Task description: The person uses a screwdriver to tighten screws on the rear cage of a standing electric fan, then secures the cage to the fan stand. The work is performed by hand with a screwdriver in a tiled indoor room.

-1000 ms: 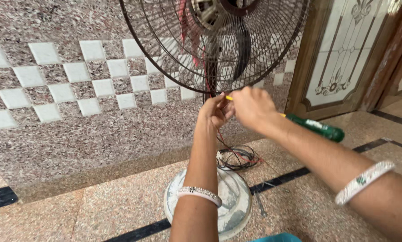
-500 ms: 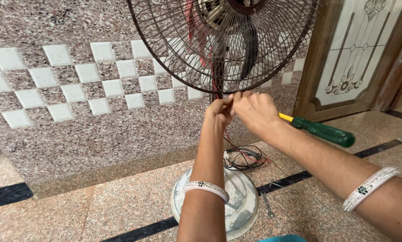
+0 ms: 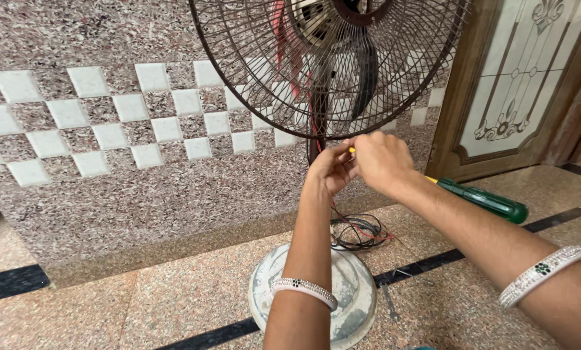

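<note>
Two hands are meeting just under the fan cage: the left hand is pinching near the stand, while the right hand is gripping a green screwdriver there, likely working a fastener; steady aim seems needed next.

Green-handled screwdriver angled beneath rusty fan grille.

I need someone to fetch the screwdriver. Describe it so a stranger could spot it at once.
Start at the pedestal fan by the speckled stone wall. At the lower rim of its wire cage both hands meet; the screwdriver passes through the right hand. Its dark green handle juts out towards the wooden door; the black and red wires lie coiled on the fan's base.
</note>
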